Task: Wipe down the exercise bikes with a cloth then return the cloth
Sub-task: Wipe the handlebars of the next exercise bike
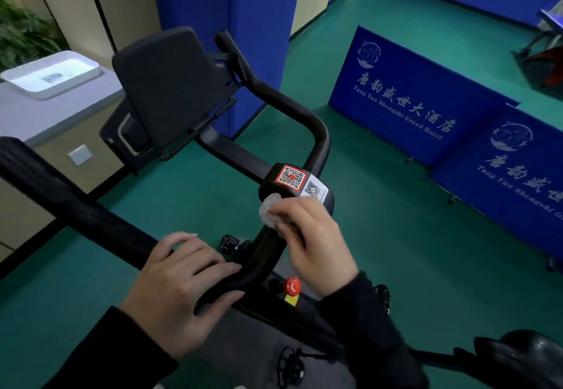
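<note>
Our R hand [313, 236] pinched the cloth [269, 210] against the bike's handlebar [316, 135], just below the QR stickers [300, 181]. L hand [179, 285] lay on the bar w/ fingers straight. White tray [45, 94] on the counter [45, 120]: contents too blurred to tell.

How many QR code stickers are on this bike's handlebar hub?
2. The red-bordered sticker sits on the left; the white sticker adjoins it on the right. The cloth just below might hide more.
</note>
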Action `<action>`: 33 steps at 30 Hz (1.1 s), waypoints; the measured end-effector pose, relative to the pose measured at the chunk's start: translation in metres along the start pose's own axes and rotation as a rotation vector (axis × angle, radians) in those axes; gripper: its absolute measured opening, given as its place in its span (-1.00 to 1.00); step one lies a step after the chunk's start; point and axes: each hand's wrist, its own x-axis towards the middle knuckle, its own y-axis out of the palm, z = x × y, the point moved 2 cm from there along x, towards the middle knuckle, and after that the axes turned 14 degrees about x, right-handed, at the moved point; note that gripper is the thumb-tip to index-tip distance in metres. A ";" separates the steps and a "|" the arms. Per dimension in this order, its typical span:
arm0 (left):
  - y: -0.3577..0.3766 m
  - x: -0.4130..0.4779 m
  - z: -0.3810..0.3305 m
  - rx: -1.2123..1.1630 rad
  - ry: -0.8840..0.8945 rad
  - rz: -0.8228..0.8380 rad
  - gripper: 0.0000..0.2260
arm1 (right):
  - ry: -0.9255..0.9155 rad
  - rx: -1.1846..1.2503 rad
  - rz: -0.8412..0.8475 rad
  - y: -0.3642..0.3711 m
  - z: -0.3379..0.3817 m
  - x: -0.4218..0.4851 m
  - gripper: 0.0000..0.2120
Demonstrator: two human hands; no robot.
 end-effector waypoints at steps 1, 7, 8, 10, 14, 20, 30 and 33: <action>0.000 0.000 0.000 0.002 -0.001 0.002 -0.72 | 0.000 -0.057 0.139 -0.004 0.001 0.011 -0.80; -0.003 0.002 -0.001 0.017 -0.008 -0.002 -0.73 | 0.004 -0.286 0.653 -0.010 0.004 0.062 -0.82; -0.003 0.002 -0.001 0.015 -0.009 -0.004 -0.73 | 0.015 -0.311 0.700 -0.009 0.006 0.067 -0.82; -0.003 0.002 -0.001 0.012 -0.009 -0.005 -0.74 | 0.048 -0.315 0.783 -0.006 0.010 0.073 -0.82; -0.001 0.002 0.000 0.007 -0.009 0.003 -0.74 | 0.090 -0.246 0.951 0.003 0.023 0.074 -0.82; -0.002 0.004 0.000 0.002 0.008 -0.013 -0.74 | 0.121 -0.422 1.007 0.013 0.026 0.094 -0.86; -0.001 0.004 0.000 -0.015 0.003 0.016 -0.76 | -0.019 -0.437 0.664 -0.002 0.011 0.062 -0.83; -0.002 0.003 0.000 -0.008 0.008 0.028 -0.74 | -0.012 -0.360 0.431 -0.002 0.004 0.038 -0.77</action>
